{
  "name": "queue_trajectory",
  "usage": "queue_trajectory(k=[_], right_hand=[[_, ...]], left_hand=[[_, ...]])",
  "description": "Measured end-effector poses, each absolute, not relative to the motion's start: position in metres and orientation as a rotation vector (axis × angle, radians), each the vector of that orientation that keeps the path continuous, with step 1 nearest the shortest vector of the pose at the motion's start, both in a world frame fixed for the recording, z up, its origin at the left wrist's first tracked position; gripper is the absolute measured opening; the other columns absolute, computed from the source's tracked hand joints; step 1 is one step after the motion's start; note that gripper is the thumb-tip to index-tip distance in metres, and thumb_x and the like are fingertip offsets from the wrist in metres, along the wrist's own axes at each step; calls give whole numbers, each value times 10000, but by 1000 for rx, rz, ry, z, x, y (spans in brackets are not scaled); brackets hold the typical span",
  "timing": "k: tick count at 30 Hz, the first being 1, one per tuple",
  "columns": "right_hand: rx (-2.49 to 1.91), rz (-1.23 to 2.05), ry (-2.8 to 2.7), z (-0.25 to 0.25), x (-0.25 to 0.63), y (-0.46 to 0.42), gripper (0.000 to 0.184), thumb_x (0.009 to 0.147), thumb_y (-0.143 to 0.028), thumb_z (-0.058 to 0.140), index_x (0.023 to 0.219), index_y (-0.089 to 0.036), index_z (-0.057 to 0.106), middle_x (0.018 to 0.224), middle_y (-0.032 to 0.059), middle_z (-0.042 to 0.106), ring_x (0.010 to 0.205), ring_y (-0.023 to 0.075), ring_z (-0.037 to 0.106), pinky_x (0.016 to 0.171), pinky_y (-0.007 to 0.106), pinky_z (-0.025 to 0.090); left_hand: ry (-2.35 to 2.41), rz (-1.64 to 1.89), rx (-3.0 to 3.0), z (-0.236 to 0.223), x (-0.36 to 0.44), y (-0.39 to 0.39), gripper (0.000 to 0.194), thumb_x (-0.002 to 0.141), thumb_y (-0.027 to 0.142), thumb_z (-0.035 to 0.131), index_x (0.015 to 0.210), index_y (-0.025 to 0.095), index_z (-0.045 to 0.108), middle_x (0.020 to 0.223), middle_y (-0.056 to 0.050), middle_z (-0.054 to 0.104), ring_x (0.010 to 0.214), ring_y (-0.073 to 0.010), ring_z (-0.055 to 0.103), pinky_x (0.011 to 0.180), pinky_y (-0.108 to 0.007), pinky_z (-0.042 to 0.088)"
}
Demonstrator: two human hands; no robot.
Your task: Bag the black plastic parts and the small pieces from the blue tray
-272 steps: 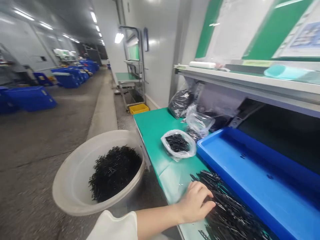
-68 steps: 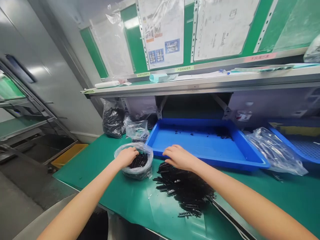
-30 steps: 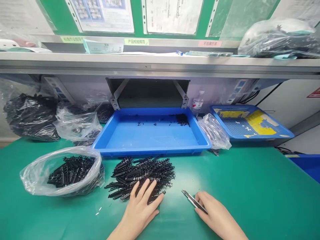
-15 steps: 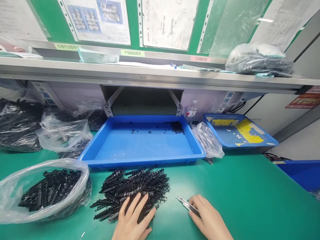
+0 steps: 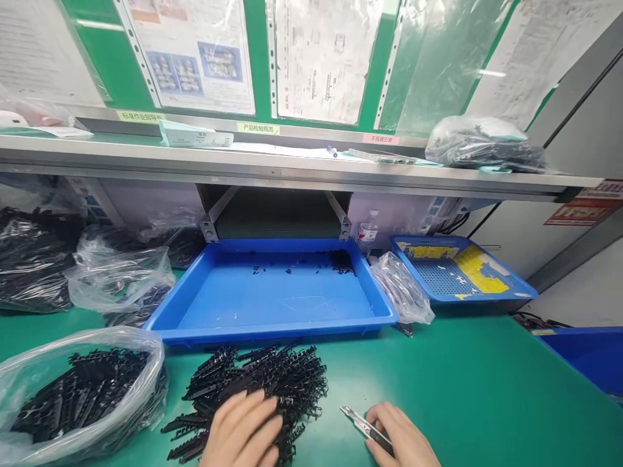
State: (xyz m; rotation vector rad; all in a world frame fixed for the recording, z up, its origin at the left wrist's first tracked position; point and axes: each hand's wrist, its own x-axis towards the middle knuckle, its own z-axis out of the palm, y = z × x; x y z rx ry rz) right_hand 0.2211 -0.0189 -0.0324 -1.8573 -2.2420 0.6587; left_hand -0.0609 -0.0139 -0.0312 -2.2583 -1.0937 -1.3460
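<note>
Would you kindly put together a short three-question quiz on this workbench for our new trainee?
1. True or false: the left hand rests on the pile of black plastic parts.
2. Which tool does the right hand touch? A) small metal cutter B) hammer C) brush
3. Fill in: the blue tray lies ____ the pile, seen from the camera.

Key
1. True
2. A
3. behind; it holds only a few black bits at its far end.

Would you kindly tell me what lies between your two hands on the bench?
In the head view, only bare green mat lies between the left hand and the right hand.
</note>
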Motion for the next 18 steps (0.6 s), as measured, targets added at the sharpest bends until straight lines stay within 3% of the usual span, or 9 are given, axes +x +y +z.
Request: queue_trajectory(k=[3, 6, 8, 13, 18], right_hand=[[-1823, 711, -2213, -36, 223, -18, 110, 748, -162, 473, 823, -229, 516, 797, 9, 568, 757, 187, 550, 624, 251, 401], [-1804, 746, -2166, -39, 223, -17, 118, 740, -164, 479, 825, -233, 521, 805, 7, 564, 764, 187, 547, 631, 252, 403], [-1786, 817, -2144, -40, 225, -19, 134, 731, -165, 484, 840, -230, 527, 826, 13, 559, 785, 191, 543, 656, 259, 411], [-1721, 998, -1922, -30, 251, -24, 217, 764, -210, 444, 968, -214, 517, 877, 33, 544, 740, 163, 543, 696, 257, 453], [-1638, 522, -1775, 6, 296, 14, 278, 844, -338, 383, 1044, -192, 508, 1059, 87, 551, 936, 202, 549, 811, 310, 453]], left_hand=[[-1353, -909, -2650, 0, -60, 23, 229, 894, 253, 387, 969, 192, 594, 989, -44, 624, 934, -173, 561, 820, -277, 450], [-1697, -226, -2951, 16, -50, 64, 326, 895, 361, 376, 1039, 153, 582, 1060, -82, 601, 977, -210, 551, 834, -297, 447], [-1776, 38, -3023, 16, -41, 84, 365, 889, 397, 364, 1018, 144, 593, 1049, -102, 604, 986, -233, 550, 813, -304, 449], [-1660, 73, -3170, 4, -28, 101, 448, 892, 453, 277, 990, 169, 608, 1010, -86, 621, 956, -225, 566, 788, -281, 444], [-1687, 61, -3339, 14, -28, 99, 524, 882, 503, 222, 1049, 172, 593, 1111, -67, 581, 1014, -222, 531, 866, -290, 408]])
